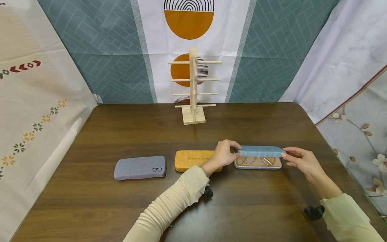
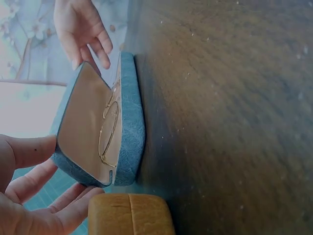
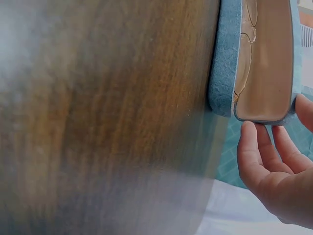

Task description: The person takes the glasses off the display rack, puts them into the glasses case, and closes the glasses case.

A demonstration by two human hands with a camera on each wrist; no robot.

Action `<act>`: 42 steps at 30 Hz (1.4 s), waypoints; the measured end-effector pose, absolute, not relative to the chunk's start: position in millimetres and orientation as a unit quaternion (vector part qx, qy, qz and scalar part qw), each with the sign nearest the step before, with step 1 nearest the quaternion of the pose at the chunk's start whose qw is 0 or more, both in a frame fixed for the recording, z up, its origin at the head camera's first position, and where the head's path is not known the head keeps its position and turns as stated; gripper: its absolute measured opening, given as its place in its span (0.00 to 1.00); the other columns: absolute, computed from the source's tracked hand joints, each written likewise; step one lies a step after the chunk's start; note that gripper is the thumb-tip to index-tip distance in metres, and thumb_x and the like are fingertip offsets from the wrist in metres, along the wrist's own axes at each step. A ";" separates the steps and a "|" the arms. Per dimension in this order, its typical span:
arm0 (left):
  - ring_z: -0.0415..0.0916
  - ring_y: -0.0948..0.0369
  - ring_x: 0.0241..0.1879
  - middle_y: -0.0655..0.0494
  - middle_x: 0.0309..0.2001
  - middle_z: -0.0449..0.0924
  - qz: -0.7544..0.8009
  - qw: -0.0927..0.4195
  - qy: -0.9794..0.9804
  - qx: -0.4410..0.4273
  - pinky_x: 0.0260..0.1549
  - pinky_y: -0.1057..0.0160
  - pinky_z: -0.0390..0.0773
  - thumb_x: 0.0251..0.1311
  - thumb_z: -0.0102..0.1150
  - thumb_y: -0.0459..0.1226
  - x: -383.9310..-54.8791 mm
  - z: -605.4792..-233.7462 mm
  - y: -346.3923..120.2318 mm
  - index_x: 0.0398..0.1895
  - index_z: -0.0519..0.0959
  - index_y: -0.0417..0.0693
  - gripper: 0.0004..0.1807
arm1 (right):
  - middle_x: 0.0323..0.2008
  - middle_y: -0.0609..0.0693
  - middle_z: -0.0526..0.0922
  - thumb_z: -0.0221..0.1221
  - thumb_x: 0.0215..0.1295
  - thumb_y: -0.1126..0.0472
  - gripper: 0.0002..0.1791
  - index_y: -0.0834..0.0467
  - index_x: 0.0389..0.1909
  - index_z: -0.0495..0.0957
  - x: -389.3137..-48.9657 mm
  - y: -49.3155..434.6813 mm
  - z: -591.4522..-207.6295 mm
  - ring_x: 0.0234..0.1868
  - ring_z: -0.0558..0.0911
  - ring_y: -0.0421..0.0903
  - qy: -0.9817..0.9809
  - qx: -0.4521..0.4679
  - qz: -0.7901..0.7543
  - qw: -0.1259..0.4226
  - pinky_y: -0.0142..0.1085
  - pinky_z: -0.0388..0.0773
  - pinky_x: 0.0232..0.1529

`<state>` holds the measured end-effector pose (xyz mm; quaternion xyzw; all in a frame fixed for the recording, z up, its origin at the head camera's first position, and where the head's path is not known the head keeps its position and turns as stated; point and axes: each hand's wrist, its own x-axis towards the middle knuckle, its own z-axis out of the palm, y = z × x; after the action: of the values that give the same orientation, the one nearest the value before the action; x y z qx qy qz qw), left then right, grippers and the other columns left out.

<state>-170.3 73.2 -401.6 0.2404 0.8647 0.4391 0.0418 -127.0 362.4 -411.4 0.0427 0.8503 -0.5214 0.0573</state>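
Note:
A blue glasses case lies on the table at the right with its lid raised at a slant. Inside, on the beige lining, rests a pair of thin gold-rimmed glasses. My left hand holds the lid's left end, thumb on its edge and fingers behind, as the left wrist view shows. At the opposite end, my right hand holds the lid between thumb and fingers. Partly hidden under my left wrist is a closed yellow case with printed lettering.
A closed grey-blue case with a small glasses print lies farther left. Behind the cases, a wooden display stand with several crossbars stands near the table's back edge. Patterned cloths hang around the brown table.

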 end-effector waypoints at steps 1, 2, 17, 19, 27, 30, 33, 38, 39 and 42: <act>0.75 0.59 0.32 0.57 0.33 0.82 0.434 0.043 0.867 0.243 0.27 0.75 0.68 0.51 0.65 0.35 -170.3 -401.0 73.0 0.35 0.84 0.45 0.08 | 0.34 0.31 0.75 0.58 0.62 0.53 0.32 0.77 0.55 0.64 -124.7 359.3 -405.6 0.35 0.77 0.29 0.853 0.032 -0.517 0.061 0.31 0.79 0.36; 0.75 0.59 0.33 0.57 0.34 0.82 0.432 0.042 0.867 0.245 0.29 0.74 0.68 0.51 0.65 0.34 -170.5 -400.3 73.0 0.35 0.84 0.45 0.08 | 0.33 0.31 0.75 0.58 0.62 0.55 0.32 0.78 0.55 0.63 -123.1 357.0 -401.4 0.35 0.77 0.29 0.853 0.033 -0.517 0.063 0.31 0.79 0.36; 0.72 0.70 0.23 0.55 0.31 0.83 0.388 0.089 0.886 0.238 0.23 0.77 0.69 0.46 0.68 0.33 -168.8 -393.4 74.3 0.35 0.85 0.43 0.10 | 0.39 0.53 0.79 0.59 0.60 0.65 0.23 0.79 0.49 0.67 -114.5 353.0 -400.7 0.33 0.80 0.35 0.862 0.035 -0.500 0.074 0.37 0.79 0.37; 0.73 0.68 0.25 0.55 0.32 0.83 0.393 0.093 0.884 0.236 0.23 0.76 0.70 0.47 0.68 0.33 -168.8 -393.5 73.4 0.36 0.85 0.43 0.10 | 0.36 0.49 0.79 0.58 0.59 0.68 0.22 0.81 0.48 0.67 -114.0 352.3 -401.6 0.33 0.79 0.35 0.854 0.031 -0.515 0.064 0.37 0.79 0.37; 0.77 0.62 0.35 0.54 0.38 0.82 0.441 0.089 0.861 0.236 0.31 0.73 0.74 0.49 0.66 0.33 -167.0 -394.4 65.3 0.34 0.85 0.44 0.08 | 0.31 0.44 0.79 0.60 0.58 0.66 0.21 0.80 0.45 0.70 -113.2 342.7 -396.4 0.31 0.79 0.36 0.842 0.046 -0.536 0.046 0.34 0.79 0.35; 0.77 0.65 0.33 0.54 0.37 0.82 0.458 0.082 0.852 0.239 0.30 0.73 0.74 0.51 0.65 0.33 -166.4 -393.3 62.0 0.34 0.85 0.43 0.07 | 0.30 0.43 0.79 0.59 0.60 0.64 0.21 0.79 0.45 0.70 -112.4 337.6 -391.7 0.31 0.79 0.36 0.850 0.045 -0.523 0.041 0.35 0.80 0.34; 0.75 0.67 0.30 0.56 0.34 0.82 0.478 0.089 0.840 0.242 0.29 0.73 0.73 0.51 0.64 0.33 -166.2 -393.0 59.8 0.34 0.84 0.42 0.07 | 0.28 0.45 0.79 0.58 0.61 0.62 0.16 0.74 0.40 0.73 -112.5 332.3 -386.6 0.29 0.79 0.39 0.855 0.044 -0.516 0.033 0.36 0.80 0.32; 0.72 0.67 0.25 0.57 0.29 0.81 0.504 0.094 0.817 0.262 0.26 0.74 0.72 0.53 0.63 0.33 -163.1 -391.2 57.0 0.31 0.83 0.42 0.04 | 0.23 0.46 0.78 0.59 0.60 0.61 0.06 0.60 0.29 0.75 -111.7 318.9 -376.0 0.24 0.78 0.42 0.850 0.040 -0.525 0.022 0.35 0.79 0.27; 0.72 0.67 0.24 0.57 0.28 0.81 0.506 0.091 0.815 0.268 0.26 0.74 0.72 0.53 0.63 0.33 -161.9 -390.1 55.9 0.30 0.83 0.42 0.03 | 0.22 0.46 0.77 0.60 0.60 0.60 0.06 0.59 0.28 0.75 -111.3 315.7 -373.9 0.24 0.77 0.42 0.850 0.037 -0.526 0.023 0.35 0.78 0.27; 0.70 0.68 0.23 0.57 0.26 0.80 0.516 0.086 0.807 0.276 0.24 0.74 0.71 0.54 0.61 0.32 -158.5 -386.9 51.8 0.28 0.83 0.41 0.03 | 0.21 0.45 0.76 0.60 0.60 0.59 0.08 0.60 0.28 0.74 -111.1 306.2 -369.9 0.22 0.75 0.42 0.847 0.032 -0.530 0.021 0.35 0.76 0.25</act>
<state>-158.5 51.8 -386.9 0.2760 0.8065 0.5158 0.0856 -111.1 306.2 -369.9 0.0318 0.8470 -0.5303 0.0208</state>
